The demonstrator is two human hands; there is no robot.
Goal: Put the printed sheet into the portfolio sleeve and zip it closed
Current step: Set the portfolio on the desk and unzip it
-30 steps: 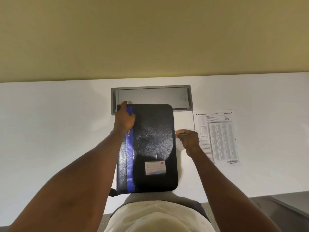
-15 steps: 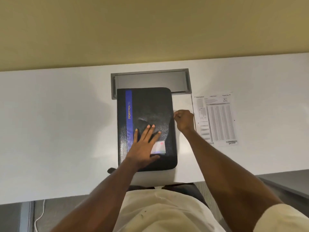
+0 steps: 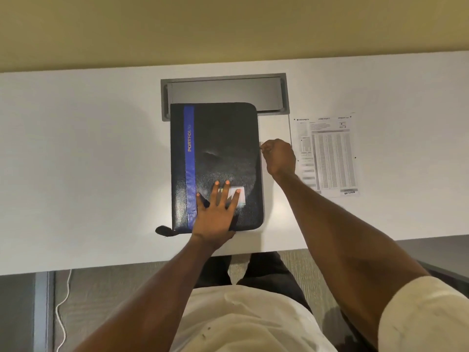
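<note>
A black portfolio sleeve with a blue stripe lies closed on the white desk. My left hand rests flat on its near end, fingers spread, partly covering a white label. My right hand is pinched shut at the middle of the sleeve's right edge, apparently on the zipper pull, which is too small to make out. The printed sheet lies flat on the desk just right of my right hand.
A grey cable tray is recessed in the desk behind the portfolio, which overlaps its front edge. A black strap tab sticks out at the portfolio's near left corner. The desk's near edge is close to my body. A white cable hangs at lower left.
My left hand moved from the portfolio's far left corner to lie flat on its near end. My right hand stayed at the right edge, shifting slightly along it.
</note>
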